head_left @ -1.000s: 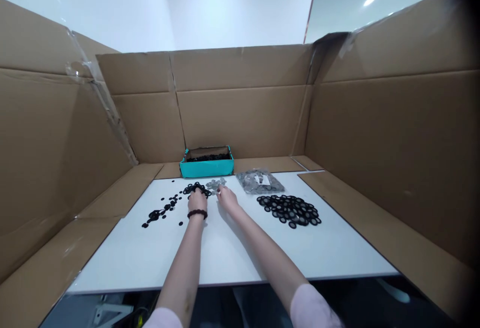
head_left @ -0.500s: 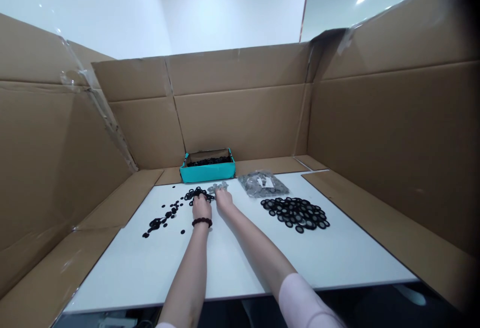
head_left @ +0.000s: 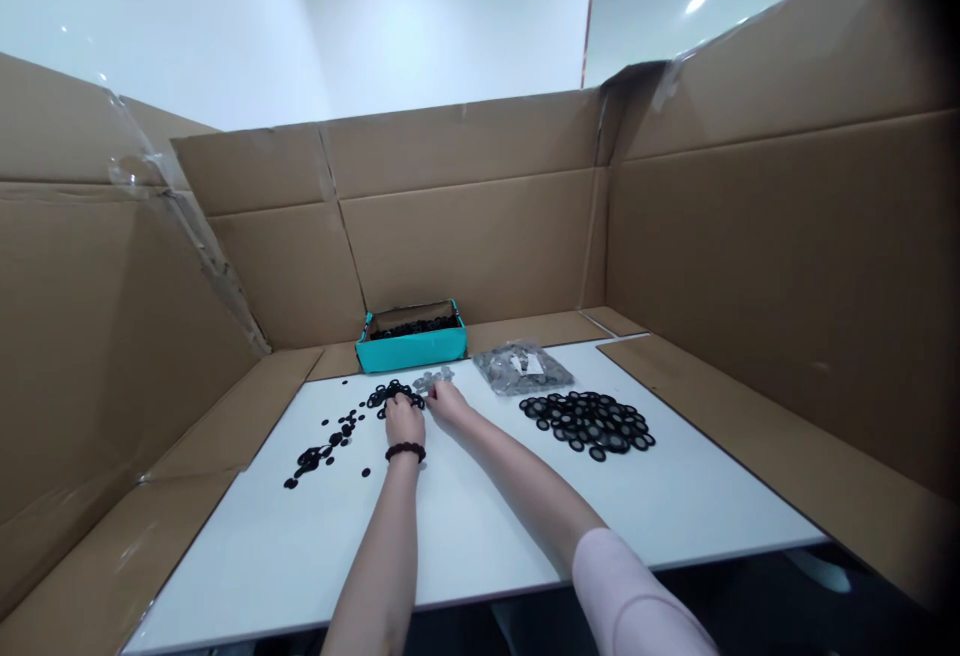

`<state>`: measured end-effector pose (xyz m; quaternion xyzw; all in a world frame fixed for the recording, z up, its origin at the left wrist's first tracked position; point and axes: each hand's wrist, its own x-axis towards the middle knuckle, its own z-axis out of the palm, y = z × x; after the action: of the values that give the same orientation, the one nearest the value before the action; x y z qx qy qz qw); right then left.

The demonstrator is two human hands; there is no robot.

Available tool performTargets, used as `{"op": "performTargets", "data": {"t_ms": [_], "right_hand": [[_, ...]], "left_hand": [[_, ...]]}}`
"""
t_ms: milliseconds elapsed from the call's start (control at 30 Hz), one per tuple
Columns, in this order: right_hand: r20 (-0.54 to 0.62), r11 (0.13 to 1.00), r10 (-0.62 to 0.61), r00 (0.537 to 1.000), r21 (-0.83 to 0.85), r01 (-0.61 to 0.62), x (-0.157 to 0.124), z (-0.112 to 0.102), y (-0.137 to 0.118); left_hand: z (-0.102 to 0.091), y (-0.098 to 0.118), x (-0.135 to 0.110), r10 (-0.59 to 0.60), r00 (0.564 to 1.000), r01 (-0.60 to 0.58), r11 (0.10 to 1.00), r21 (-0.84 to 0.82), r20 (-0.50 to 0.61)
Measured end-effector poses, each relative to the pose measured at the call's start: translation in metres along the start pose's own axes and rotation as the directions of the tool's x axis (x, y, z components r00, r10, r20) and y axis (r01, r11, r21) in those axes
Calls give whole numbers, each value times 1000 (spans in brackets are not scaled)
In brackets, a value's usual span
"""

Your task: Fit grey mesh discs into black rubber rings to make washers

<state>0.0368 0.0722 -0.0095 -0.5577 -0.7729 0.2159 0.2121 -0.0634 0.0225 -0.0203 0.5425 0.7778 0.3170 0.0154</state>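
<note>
Tall cardboard walls [head_left: 750,266] beyond and beside both hands; white tabletop [head_left: 465,526] beneath them. Well to the right of the right hand [head_left: 448,401], a broad heap of black rings [head_left: 591,423], with a clear bag of grey discs [head_left: 520,368] just beyond it. Straight ahead of the fingers, a teal box [head_left: 411,348]. Left of the left hand [head_left: 405,421], scattered black rings [head_left: 322,446]. Left fingers curled onto a small black-ring cluster [head_left: 390,396], right fingertips at a little grey-disc pile [head_left: 433,377]; cannot tell whether either grips a piece. Barely shifted from a second ago, so picking likely still under way.

Two hands [head_left: 406,422] [head_left: 448,402], one teal box [head_left: 411,349], one bag [head_left: 520,368]
</note>
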Motion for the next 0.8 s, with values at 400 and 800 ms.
{"op": "performTargets", "data": {"t_ms": [400, 800], "right_hand": [[-114, 988, 48, 992, 153, -30, 3, -1, 18], [-497, 868, 80, 864, 461, 184, -40, 11, 48]], "left_hand": [[-4, -4, 1, -4, 999, 3, 999, -34, -40], [6, -2, -6, 134, 982, -151, 980, -127, -131]]}}
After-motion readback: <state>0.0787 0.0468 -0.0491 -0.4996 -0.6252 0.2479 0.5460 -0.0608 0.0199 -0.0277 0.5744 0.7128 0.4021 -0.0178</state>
